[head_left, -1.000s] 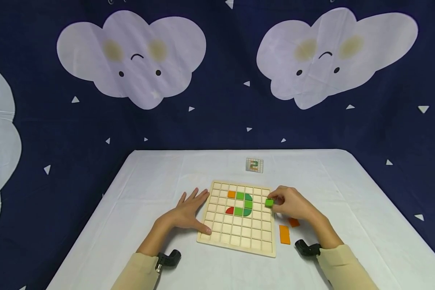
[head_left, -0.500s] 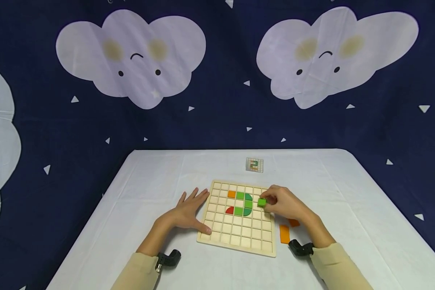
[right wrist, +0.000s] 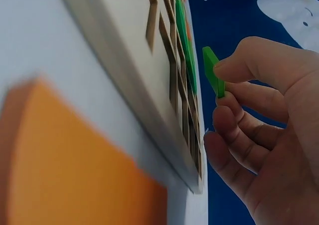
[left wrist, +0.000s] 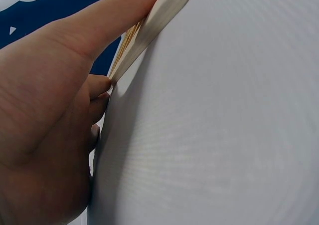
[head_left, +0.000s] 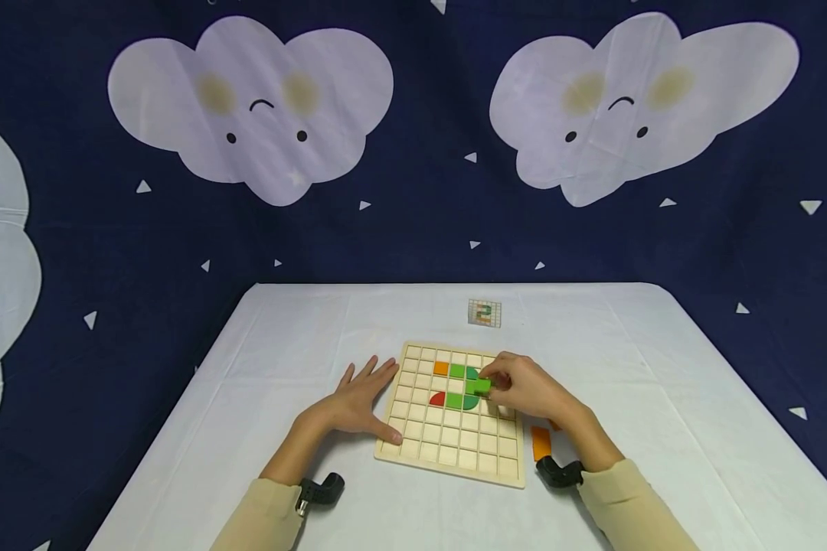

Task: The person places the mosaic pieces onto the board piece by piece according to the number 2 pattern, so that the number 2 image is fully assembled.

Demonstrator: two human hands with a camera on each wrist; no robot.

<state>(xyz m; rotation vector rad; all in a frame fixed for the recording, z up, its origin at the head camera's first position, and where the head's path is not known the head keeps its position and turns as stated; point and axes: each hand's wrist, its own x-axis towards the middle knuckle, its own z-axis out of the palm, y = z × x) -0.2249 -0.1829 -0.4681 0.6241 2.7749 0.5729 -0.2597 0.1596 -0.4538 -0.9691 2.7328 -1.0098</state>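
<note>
Between thumb and fingers my right hand (head_left: pixel 529 389) pinches a small green square tile (right wrist: pixel 211 70). In the right wrist view that tile is off the board, tilted on edge. A light wooden grid board (head_left: pixel 449 457) lies on the table under it. Set in its cells are an orange square tile (head_left: pixel 441 369), a red quarter-round tile (head_left: pixel 438 399), a green tile (head_left: pixel 455 401) and several more green pieces, partly covered by the held tile. My left hand (head_left: pixel 350 407) spreads along the board's left side, thumb and fingertips touching the edge.
An orange rectangular tile (head_left: pixel 540 443) lies right of the board, close to my right wrist; another orange piece is mostly hidden behind that arm. A small pattern card (head_left: pixel 485 313) lies beyond the board on the white-covered table (head_left: pixel 317 329). A dark blue curtain (head_left: pixel 413 237) hangs behind.
My right hand has moved left with the green tile, from the board's right edge to over the green pieces. The left hand stays where it was.
</note>
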